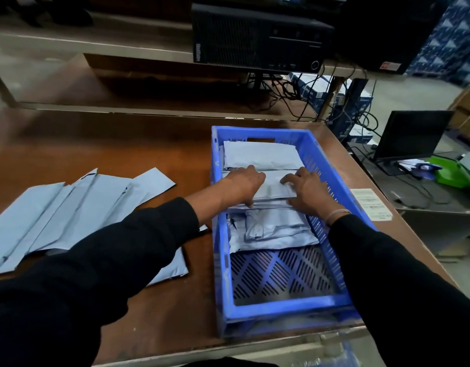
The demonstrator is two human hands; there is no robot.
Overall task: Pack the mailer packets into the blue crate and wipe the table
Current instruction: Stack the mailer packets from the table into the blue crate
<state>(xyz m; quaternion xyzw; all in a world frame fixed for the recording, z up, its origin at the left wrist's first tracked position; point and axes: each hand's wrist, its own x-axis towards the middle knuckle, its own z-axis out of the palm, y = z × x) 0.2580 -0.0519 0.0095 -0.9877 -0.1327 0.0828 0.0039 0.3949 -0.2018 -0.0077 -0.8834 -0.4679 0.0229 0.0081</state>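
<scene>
Your left hand (pixel 243 185) and right hand (pixel 306 190) both hold one mailer packet (pixel 272 188), fingers curled over its ends, down in the blue crate (pixel 287 305). If you drop it crooked it could slide off the pile under it. The crate has a packet (pixel 263 154) at the back and crumpled ones (pixel 273 229) nearer you; its front is bare. More flat packets (pixel 69 207) wait on the counter (pixel 162 149), and your sleeve could brush them off

Mailer packet (pixel 273 188) edges under both hands; flat mailers (pixel 56 218) partly behind left sleeve (pixel 109 247).
</scene>
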